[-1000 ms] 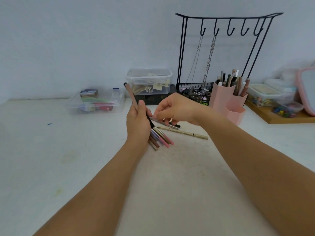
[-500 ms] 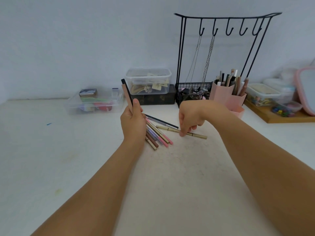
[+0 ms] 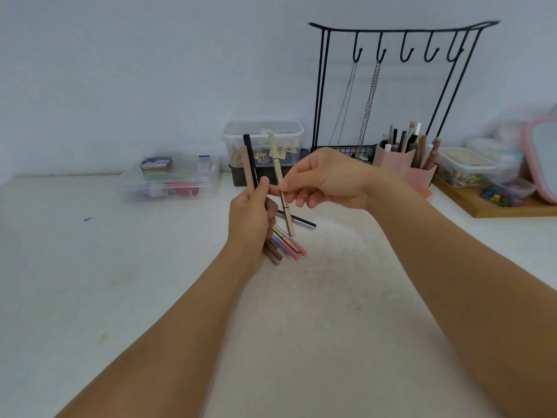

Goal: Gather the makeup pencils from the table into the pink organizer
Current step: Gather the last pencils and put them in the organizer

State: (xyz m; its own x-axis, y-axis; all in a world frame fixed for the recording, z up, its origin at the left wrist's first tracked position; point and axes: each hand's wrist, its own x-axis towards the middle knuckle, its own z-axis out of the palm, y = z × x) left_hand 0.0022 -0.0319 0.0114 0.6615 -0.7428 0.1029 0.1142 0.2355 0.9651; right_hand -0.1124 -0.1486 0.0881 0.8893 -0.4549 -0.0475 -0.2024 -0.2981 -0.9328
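The cream pencil (image 3: 281,188) stands nearly upright, pinched between my right hand's (image 3: 324,179) thumb and forefinger, just above the pile of loose pencils (image 3: 286,244) on the white table (image 3: 90,282). My left hand (image 3: 251,217) grips a black pencil (image 3: 251,164) and a dusty-pink pencil (image 3: 246,168) together, both pointing up. I judge the step in hand is passing the cream one across into that bundle. To do it well, I should bring it alongside the other two, parallel and with ends roughly level, then open my left thumb only enough to take it in, so the held pair doesn't slip. One dark silver-tipped pencil (image 3: 298,220) lies apart from the pile, so I should not forget it. The pink organizer (image 3: 404,167) stands well off to my right, already crowded with upright pencils, in front of a black jewellery stand (image 3: 401,40). Clear plastic boxes (image 3: 168,182) sit along the wall behind.
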